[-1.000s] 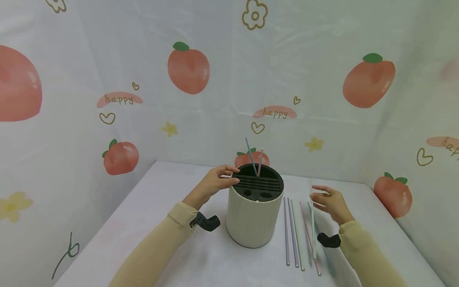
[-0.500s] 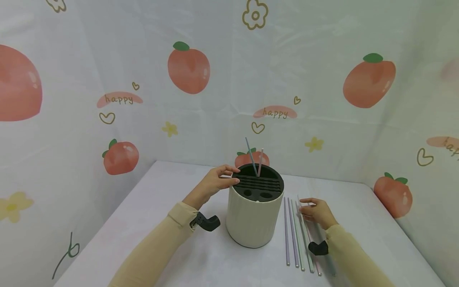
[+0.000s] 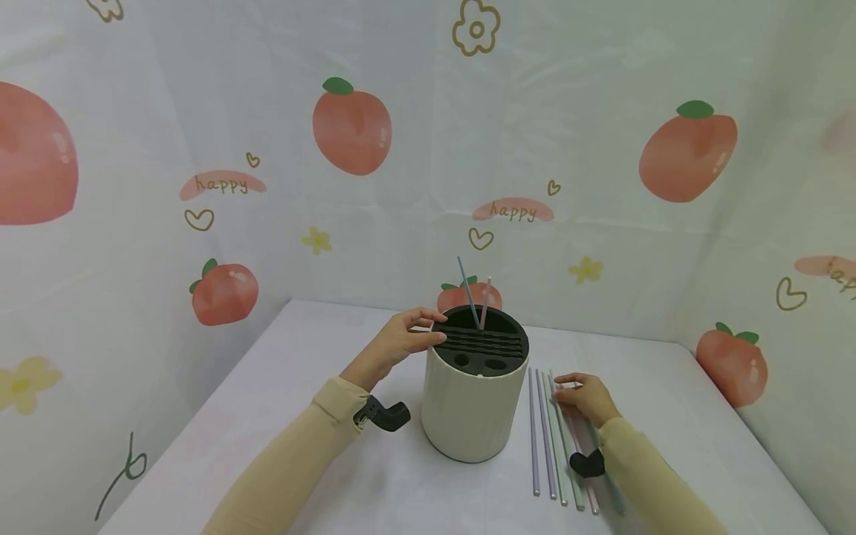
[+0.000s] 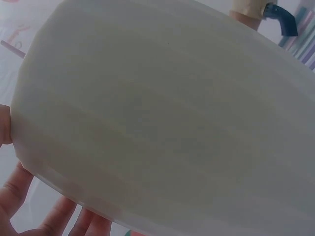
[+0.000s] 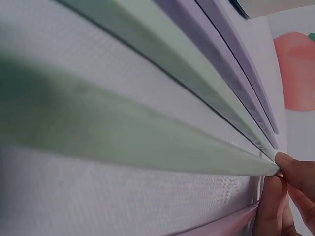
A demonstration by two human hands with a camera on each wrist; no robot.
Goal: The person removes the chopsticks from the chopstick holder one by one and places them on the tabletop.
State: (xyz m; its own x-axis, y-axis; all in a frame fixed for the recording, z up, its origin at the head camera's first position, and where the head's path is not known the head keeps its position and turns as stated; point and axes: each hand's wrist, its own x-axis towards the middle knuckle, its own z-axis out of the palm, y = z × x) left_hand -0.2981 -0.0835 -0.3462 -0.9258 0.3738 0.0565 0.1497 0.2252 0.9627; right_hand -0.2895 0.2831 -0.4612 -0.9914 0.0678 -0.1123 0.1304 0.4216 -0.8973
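Note:
A cream cylindrical knife-and-utensil holder with a black slotted top stands upright on the table. My left hand holds its rim from the left, thumb and fingers on the edge; in the left wrist view the holder's wall fills most of the picture. To the right, my right hand pinches the far end of a pale green chopstick between thumb and fingers. That chopstick lies low over the table, beside another green chopstick and two purple chopsticks. A pink chopstick and a blue chopstick lie partly hidden by my right arm.
A blue chopstick and a pink chopstick lean in the holder's large back compartment. The white-covered table meets a fruit-printed cloth backdrop behind and at both sides.
My right hand has moved left and down, bringing the green chopstick from over the blue one to beside the other green one. The left hand and holder have stayed put.

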